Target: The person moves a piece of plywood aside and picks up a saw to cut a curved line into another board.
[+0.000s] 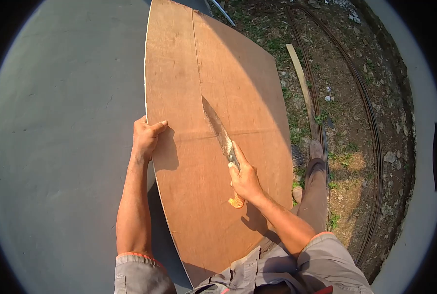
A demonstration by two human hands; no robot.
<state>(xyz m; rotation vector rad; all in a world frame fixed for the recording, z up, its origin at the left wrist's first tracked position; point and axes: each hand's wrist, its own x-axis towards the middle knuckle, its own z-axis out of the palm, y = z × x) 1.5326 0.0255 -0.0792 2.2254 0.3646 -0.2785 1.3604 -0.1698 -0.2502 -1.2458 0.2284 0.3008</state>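
A large brown plywood sheet (203,68) stands on edge against a grey wall, running from near my body up and away. My left hand (147,137) grips its left edge, thumb lying on the face. My right hand (245,179) holds a long worn knife (217,127) by its pale wooden handle, index finger stretched along the blade. The blade lies flat against the plywood face, tip pointing up and left along a thin scored line.
A smooth grey wall (66,122) fills the left. On the right lies bare ground with grass patches, a pale wooden lath (300,78), curved steel rods (370,127) and small stones. My leg and shoe (316,149) stand beside the sheet.
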